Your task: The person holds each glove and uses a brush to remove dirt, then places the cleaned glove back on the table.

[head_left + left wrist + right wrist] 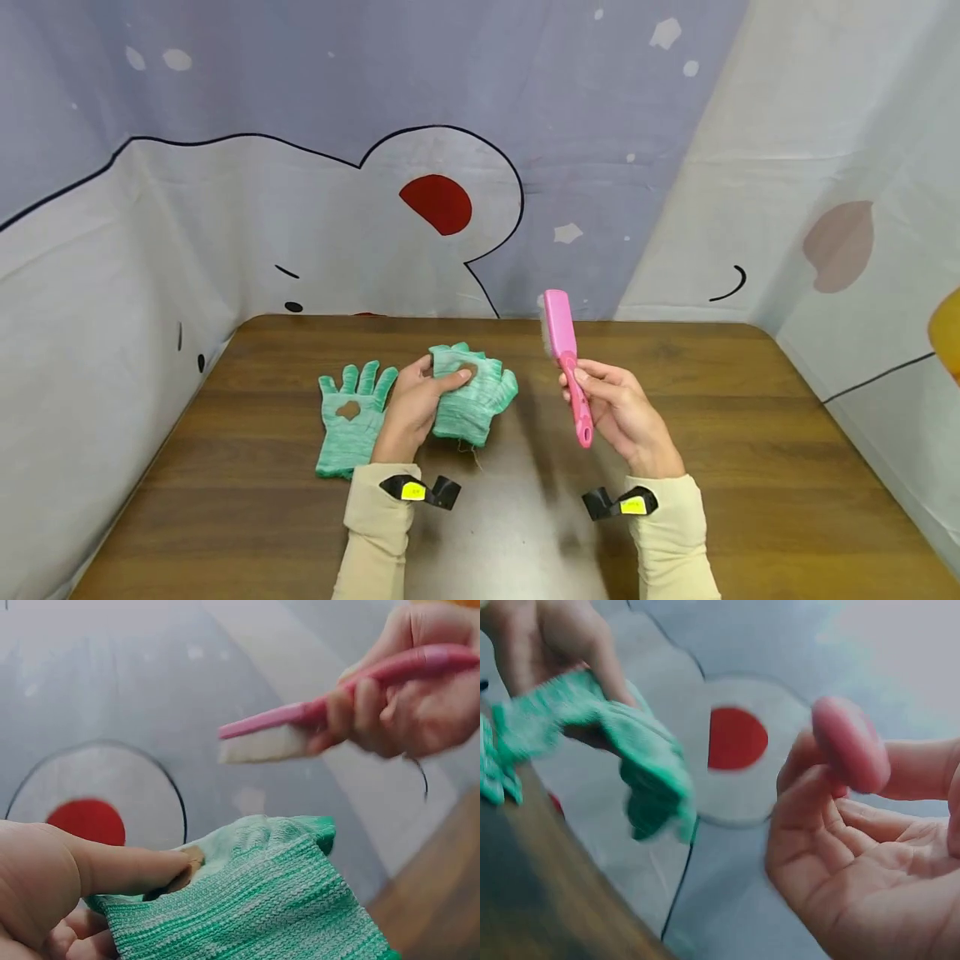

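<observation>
My left hand (pixel 411 406) pinches a green knit glove (pixel 470 408), its thumb lying over a brown patch on the fabric. The same glove (pixel 255 900) shows its ribbed cuff in the left wrist view, and it hangs bent in the right wrist view. In my right hand (pixel 626 408) is a pink brush (pixel 561 329), gripped by its handle with the head pointing up. Its pale bristles (pixel 262 745) face left, apart from the glove. A second green glove (pixel 347 437) with a brown patch lies flat on the table, left of my left hand.
The brown wooden table (pixel 262 517) reaches back to a printed cloth backdrop (pixel 315 217). Loose threads (pixel 471 452) dangle from the held glove's edge. At the far right a yellow rounded object (pixel 947 329) shows in part.
</observation>
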{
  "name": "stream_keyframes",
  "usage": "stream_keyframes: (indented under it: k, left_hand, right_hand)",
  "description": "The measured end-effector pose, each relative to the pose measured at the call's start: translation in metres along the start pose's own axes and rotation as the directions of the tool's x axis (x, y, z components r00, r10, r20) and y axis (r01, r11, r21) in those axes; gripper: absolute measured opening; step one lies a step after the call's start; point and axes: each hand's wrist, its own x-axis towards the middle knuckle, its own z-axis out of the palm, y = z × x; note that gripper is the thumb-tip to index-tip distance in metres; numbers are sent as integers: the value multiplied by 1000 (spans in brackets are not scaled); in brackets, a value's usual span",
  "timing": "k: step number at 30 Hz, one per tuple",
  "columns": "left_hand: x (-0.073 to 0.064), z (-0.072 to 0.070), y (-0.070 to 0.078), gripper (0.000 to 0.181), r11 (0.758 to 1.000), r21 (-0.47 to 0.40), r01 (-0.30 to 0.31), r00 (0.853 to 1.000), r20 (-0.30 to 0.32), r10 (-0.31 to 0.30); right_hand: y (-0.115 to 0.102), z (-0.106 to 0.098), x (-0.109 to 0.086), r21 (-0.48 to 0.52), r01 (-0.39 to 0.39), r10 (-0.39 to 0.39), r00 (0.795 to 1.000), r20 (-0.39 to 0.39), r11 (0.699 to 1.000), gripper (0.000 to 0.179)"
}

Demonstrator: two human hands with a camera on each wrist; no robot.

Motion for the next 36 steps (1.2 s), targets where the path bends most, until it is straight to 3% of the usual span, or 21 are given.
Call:
stream_keyframes:
  k: [4, 8, 13, 16, 20, 23, 25, 27, 30, 33, 34, 36]
  left_hand:
    - [-11, 16, 14, 35, 985, -162, -61, 997, 32, 67]
    - [-22, 26, 26, 30, 959, -242, -150, 987, 27, 161]
    - [-34, 32, 38, 32, 958, -180, -222, 975, -51, 217]
    - [-40, 37, 43, 31, 959, -130, -250, 967, -80, 241]
    - [-47, 45, 47, 27, 949, -95, -299, 951, -105, 289]
    - [-55, 52, 51, 25, 922, -75, -380, 920, -132, 368]
    - [-62, 57, 54, 24, 896, -74, -437, 894, -144, 424]
    - [-69, 61, 59, 24, 866, -93, -491, 868, -136, 477]
    - [-80, 63, 65, 21, 838, -170, -518, 855, -76, 513]
    - [-88, 62, 70, 19, 825, -218, -521, 846, -6, 533]
    - [-89, 61, 71, 17, 827, -196, -527, 842, 9, 539]
    - [-91, 61, 72, 16, 821, -130, -556, 826, 27, 564]
  right_hand:
    - [-6, 24, -2, 103, 52, -67, 987, 146, 993, 30]
    - [-11, 43, -5, 155, 78, -111, 970, 218, 985, 35]
    - [-16, 62, -8, 83, 78, -88, 989, 121, 994, 30]
    - [-18, 74, -8, -29, 94, -93, 995, 49, 995, 21]
    - [-19, 88, -10, -197, 153, -147, 988, 45, 968, 26]
    - [-20, 97, -14, -322, 197, -188, 980, 60, 926, 18]
    - [-21, 104, -17, -418, 242, -238, 969, 62, 876, 12]
    - [-21, 110, -20, -487, 288, -303, 952, 49, 825, 19]
    - [-22, 119, -24, -553, 357, -413, 910, 26, 753, 24]
    - [-24, 126, -26, -596, 393, -483, 876, 9, 700, 29]
    - [-25, 128, -27, -613, 395, -495, 869, 9, 684, 34]
    - [-26, 131, -28, -672, 400, -524, 851, 21, 623, 44]
